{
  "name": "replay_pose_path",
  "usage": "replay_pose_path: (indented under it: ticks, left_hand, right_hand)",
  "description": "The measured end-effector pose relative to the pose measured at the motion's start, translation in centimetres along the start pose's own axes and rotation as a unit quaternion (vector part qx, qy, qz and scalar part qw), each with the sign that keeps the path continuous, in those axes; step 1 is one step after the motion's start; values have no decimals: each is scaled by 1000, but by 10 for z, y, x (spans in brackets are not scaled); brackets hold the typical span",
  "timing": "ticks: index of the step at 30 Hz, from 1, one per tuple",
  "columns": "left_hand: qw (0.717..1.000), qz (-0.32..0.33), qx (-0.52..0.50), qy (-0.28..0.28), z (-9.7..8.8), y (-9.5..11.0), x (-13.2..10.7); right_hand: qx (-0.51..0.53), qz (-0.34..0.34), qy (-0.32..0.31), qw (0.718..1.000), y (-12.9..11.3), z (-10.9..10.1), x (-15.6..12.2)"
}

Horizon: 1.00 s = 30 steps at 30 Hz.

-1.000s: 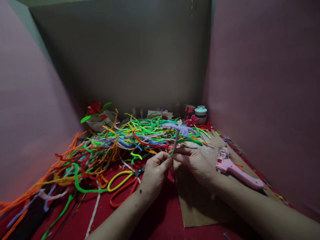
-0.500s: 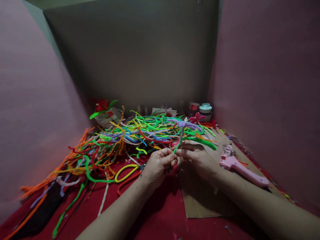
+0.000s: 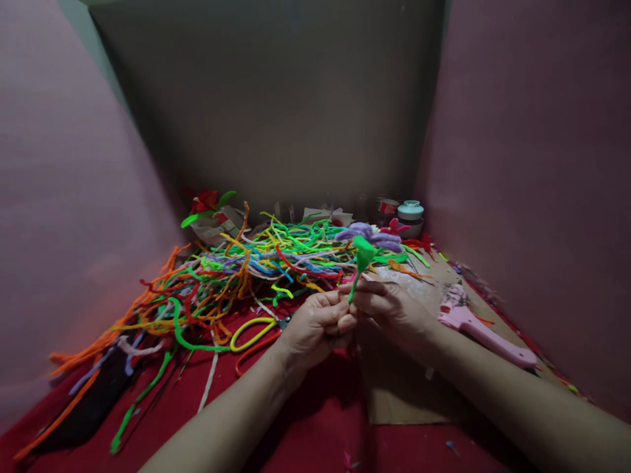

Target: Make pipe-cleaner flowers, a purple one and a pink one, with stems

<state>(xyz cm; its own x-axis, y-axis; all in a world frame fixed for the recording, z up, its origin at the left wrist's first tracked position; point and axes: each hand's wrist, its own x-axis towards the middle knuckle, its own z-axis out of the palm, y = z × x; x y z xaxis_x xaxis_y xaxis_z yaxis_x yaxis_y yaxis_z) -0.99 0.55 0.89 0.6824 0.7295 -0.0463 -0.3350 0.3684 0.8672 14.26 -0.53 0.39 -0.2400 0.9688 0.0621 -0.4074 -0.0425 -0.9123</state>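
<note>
Before the pipe-cleaner heap [image 3: 276, 255], left hand [image 3: 315, 328] and right hand [image 3: 394, 309], close together, pinch the green stem [image 3: 354, 285] of a purple flower [image 3: 359, 231], presumably to steady its bloom, while scissors [image 3: 271, 322] lie at the heap's near edge, seemingly for easy reach.

left hand [image 3: 315, 330]: curled up, thumb and fingers pinched
right hand [image 3: 394, 312]: pinching too, tips basically beside the left's
left arm [image 3: 231, 394]: bare, slanting from lower left
right arm [image 3: 497, 374]: also bare, slanting from lower right
</note>
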Motion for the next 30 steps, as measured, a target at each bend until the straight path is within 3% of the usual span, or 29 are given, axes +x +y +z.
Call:
replay_pose_path:
  ticks: [4, 7, 10, 12, 15, 18, 24, 30]
  left_hand:
    - [1000, -4, 19, 4, -1, 3, -3]
    - [985, 15, 166, 44, -4, 12, -2]
    - [944, 62, 299, 122, -7, 22, -1]
    - [935, 97, 300, 161, -6, 25, 0]
    - [945, 124, 265, 145, -2, 24, -2]
    - [958, 109, 235, 125, 4, 21, -4]
    - [948, 104, 235, 186, 9, 20, -5]
    - [942, 115, 270, 161, 14, 23, -9]
  right_hand:
    - [-26, -21, -45, 998, 0, 0, -1]
    - [-50, -53, -7, 997, -3, 2, -3]
    - [-98, -78, 41, 991, -8, 6, -5]
    - [-127, -71, 49, 988, -10, 9, -7]
    - [-114, -26, 41, 992, -9, 13, -10]
    - [-72, 17, 27, 997, -4, 16, -11]
    - [-98, 47, 8, 994, 1, 13, -11]
    - [-117, 62, -17, 991, 5, 10, -12]
